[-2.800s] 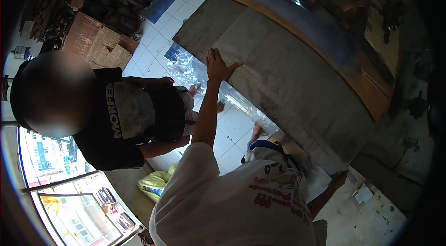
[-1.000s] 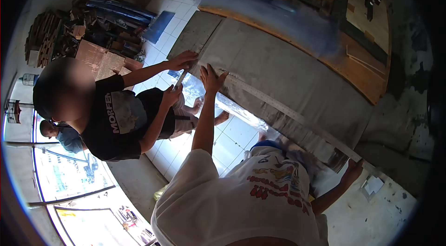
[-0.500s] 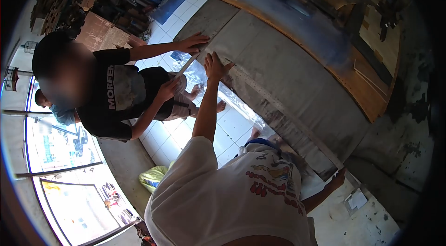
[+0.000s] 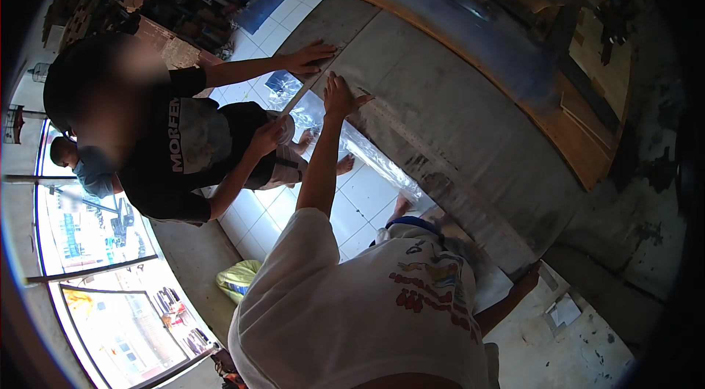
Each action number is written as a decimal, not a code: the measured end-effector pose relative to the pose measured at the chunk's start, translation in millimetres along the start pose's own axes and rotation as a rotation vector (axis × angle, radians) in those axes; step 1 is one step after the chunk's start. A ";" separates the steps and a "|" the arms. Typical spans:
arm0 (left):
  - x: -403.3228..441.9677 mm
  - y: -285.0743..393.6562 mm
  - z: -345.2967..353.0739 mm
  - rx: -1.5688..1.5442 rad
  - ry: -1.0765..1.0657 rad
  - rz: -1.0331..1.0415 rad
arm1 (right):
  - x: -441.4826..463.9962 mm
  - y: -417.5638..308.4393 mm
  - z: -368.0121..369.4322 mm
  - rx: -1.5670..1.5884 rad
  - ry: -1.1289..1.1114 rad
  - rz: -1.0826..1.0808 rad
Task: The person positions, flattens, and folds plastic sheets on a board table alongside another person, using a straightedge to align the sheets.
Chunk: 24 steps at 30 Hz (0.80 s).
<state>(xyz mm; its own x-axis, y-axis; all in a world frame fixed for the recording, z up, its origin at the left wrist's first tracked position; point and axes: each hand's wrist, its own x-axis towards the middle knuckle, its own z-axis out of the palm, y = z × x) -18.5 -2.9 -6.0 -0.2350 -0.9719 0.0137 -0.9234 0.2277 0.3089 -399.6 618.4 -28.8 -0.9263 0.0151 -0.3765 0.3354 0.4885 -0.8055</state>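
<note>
My left hand [image 4: 341,97] lies palm down on the near edge of the large grey sheet [image 4: 411,66], fingers spread and thumb out to the right. A long thin ruler [image 4: 448,169] runs diagonally across the sheet from beside my left hand towards my right hand. My right hand [image 4: 527,280] is at the sheet's near right corner, fingers closed round the ruler's end. Beside my left hand, another person's hand [image 4: 312,59] rests flat on the sheet. That person's other hand [image 4: 267,136] holds a narrow strip [image 4: 297,99] against the sheet's edge.
The person in a black shirt [image 4: 213,139] stands at the left. Behind the grey sheet lie a curved wooden board [image 4: 587,161] and blue translucent film [image 4: 470,29]. Clear plastic [image 4: 374,158] hangs below the near edge. A white surface [image 4: 587,337] is at lower right.
The other person has leaned in, bringing one hand onto the sheet and the strip to its edge. The long ruler has appeared along the sheet. My left hand stays near the same edge.
</note>
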 end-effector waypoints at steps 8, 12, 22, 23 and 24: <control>-5.3 -8.9 4.8 -0.019 0.069 0.054 | 12.7 15.9 -7.3 -0.095 0.021 0.041; -6.2 -5.1 -0.2 -0.001 0.036 0.024 | 14.9 21.1 -9.1 -0.102 0.013 -0.007; -6.9 -3.2 -2.1 -0.013 -0.023 -0.017 | 19.0 30.0 -5.7 0.039 0.037 -0.054; -6.6 -3.6 -0.1 -0.023 -0.027 -0.016 | 23.7 38.1 -5.0 0.098 0.066 -0.090; -7.4 -3.5 0.1 -0.033 -0.032 -0.016 | 19.8 34.5 -4.2 0.101 0.079 -0.077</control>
<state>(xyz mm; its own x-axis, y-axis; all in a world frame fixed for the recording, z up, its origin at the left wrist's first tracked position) -13.6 3.5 -7.3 -0.2309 -0.9727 -0.0220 -0.9168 0.2100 0.3397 -407.2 639.2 -62.2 -0.9593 0.0509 -0.2778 0.2744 0.4010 -0.8740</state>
